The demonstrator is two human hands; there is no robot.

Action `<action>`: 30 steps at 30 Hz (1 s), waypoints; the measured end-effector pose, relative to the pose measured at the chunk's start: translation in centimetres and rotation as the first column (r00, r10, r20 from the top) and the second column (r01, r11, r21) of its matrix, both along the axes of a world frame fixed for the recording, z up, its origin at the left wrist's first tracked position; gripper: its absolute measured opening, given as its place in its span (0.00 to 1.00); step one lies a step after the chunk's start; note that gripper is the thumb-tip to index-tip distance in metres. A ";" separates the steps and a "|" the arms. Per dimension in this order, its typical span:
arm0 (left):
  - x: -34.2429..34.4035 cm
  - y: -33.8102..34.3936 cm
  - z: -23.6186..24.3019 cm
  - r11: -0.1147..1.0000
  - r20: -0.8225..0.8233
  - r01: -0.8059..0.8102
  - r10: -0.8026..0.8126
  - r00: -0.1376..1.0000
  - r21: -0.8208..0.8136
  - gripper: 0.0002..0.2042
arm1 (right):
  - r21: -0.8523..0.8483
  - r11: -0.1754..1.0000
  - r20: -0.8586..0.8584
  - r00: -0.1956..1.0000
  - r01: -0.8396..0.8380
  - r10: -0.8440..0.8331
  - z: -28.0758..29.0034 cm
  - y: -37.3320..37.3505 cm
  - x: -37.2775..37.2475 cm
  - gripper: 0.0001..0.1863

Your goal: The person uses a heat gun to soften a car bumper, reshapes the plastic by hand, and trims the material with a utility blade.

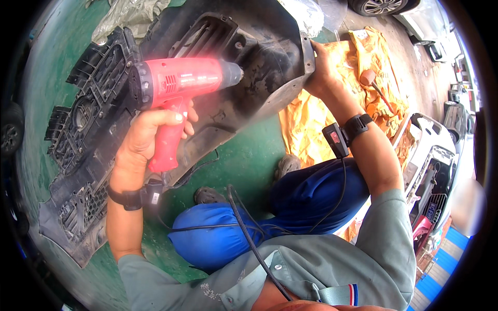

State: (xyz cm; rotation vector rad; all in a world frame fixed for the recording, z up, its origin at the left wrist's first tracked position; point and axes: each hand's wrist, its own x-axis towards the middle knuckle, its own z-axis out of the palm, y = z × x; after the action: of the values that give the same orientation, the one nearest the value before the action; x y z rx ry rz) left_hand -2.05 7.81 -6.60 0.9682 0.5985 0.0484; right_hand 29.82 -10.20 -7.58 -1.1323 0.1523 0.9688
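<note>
In the head view my left hand [148, 132] is wrapped round the handle of a red heat gun [181, 78]. Its grey nozzle points right, over the hollow inner side of a large black plastic car part [270, 54], perhaps a bumper or wheel-arch liner. I cannot tell whether the nozzle touches it. At the part's far right edge, my right hand [327, 75] grips the rim; some of its fingers are hidden behind it. Joined or lying close on the left is a black ribbed grille section [85, 111].
A crumpled yellow sheet [295, 124] lies on the right, with a mallet [368, 78] on it. A black cable [244, 223] crosses my blue-clad legs. White bumper parts [436, 135] and parked cars stand farther right. Clear plastic wrapping [129, 15] lies at the far left.
</note>
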 end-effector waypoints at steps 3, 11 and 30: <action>-0.1 0.0 0.0 1.000 0.003 -0.005 0.005 1.000 -0.005 0.20 | -0.010 1.000 0.006 1.000 0.003 -0.002 -0.1 0.0 0.0 0.18; 0.1 -0.2 0.3 1.000 0.015 0.005 -0.005 1.000 -0.002 0.21 | -0.016 1.000 0.008 1.000 0.025 -0.025 -0.5 0.0 0.2 0.17; 0.5 -0.6 0.5 1.000 0.027 0.023 -0.023 0.999 -0.002 0.21 | -0.007 1.000 0.060 0.998 -0.025 0.026 -2.7 -0.6 2.1 0.23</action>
State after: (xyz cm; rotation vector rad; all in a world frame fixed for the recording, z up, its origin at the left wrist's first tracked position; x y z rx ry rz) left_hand -1.58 7.25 -6.14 0.9711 0.5622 0.0403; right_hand 31.96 -10.78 -10.28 -1.1704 0.0928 0.9565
